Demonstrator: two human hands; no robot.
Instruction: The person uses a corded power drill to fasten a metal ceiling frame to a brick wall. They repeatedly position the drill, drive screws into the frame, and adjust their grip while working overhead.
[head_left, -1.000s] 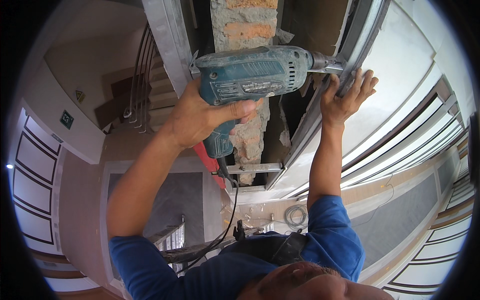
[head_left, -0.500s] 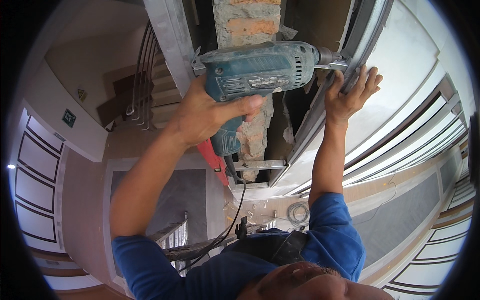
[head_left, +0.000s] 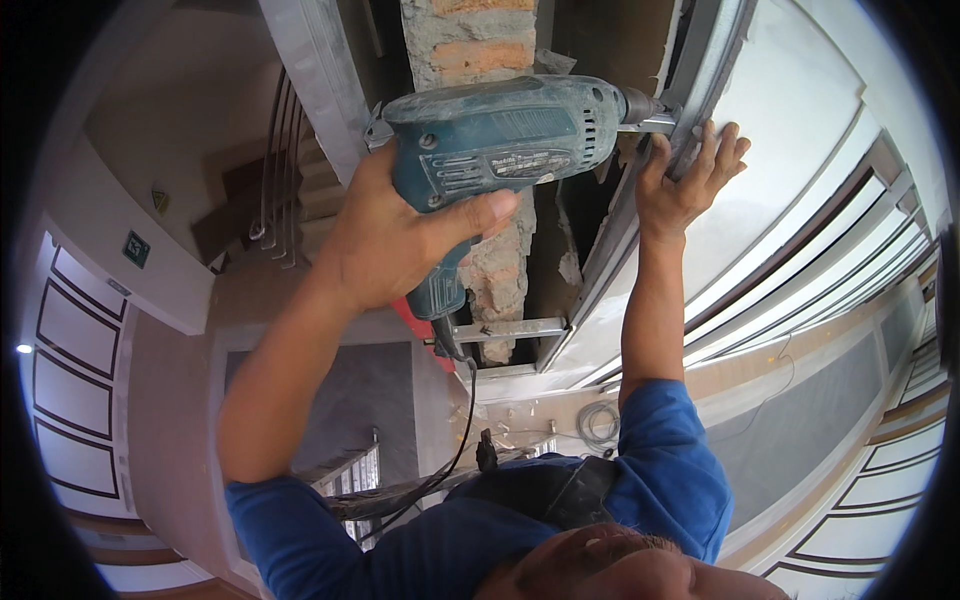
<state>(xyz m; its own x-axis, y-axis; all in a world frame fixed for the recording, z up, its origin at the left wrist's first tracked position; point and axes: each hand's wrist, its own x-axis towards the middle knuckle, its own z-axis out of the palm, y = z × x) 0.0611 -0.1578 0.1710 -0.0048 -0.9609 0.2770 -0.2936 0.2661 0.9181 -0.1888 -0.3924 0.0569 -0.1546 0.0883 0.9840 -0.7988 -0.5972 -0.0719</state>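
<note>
Teal and dusty, the drill [head_left: 500, 130] lies level in front of the brick column [head_left: 475, 55], hiding part of it, its tip at the metal frame [head_left: 708, 72]. My left hand [head_left: 398, 240] is wrapped around its handle; my right hand [head_left: 684, 192] is spread over the frame's edge. Below, a black cord [head_left: 471, 392] hangs, and a cable coil [head_left: 584, 425] lies on the floor [head_left: 170, 400].

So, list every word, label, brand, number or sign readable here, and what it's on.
Label on the corded power drill in the left hand: light lettering, brand not transcribed; finer print too blurred to read.
Green sign on the white wall: pale markings, too small to read.
Small plate near it: too small to read.
Yellow sign on the stairwell wall: too small to read.
</note>
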